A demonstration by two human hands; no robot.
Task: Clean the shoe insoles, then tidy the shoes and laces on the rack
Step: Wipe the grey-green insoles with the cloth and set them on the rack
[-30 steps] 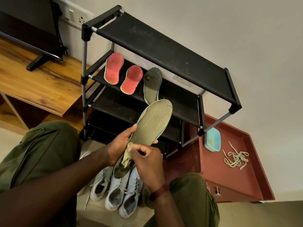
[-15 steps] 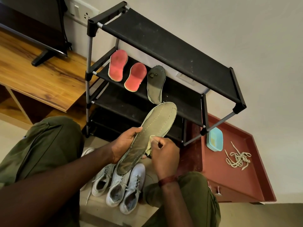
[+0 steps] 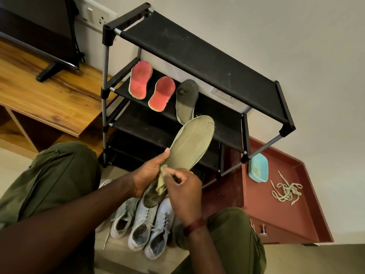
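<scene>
My left hand (image 3: 147, 172) grips an olive green insole (image 3: 189, 145) by its edge, toe end pointing up toward the rack. My right hand (image 3: 182, 187) pinches a small yellow-green cloth (image 3: 161, 185) against the insole's heel half. Two red insoles (image 3: 140, 80) (image 3: 162, 93) and a dark green insole (image 3: 186, 99) lie on the second shelf of the black shoe rack (image 3: 197, 56). Three white sneakers (image 3: 146, 224) stand on the floor under my hands. A tangle of pale laces (image 3: 286, 190) lies on the red cabinet top.
A teal dish (image 3: 257, 168) sits on the red cabinet (image 3: 276, 214) right of the rack. A wooden TV unit (image 3: 43, 95) with a television stands at the left. My knees in green trousers flank the sneakers.
My right hand has slid the cloth back down the insole from its middle toward the heel. The left hand keeps its grip; the view has shifted slightly.
</scene>
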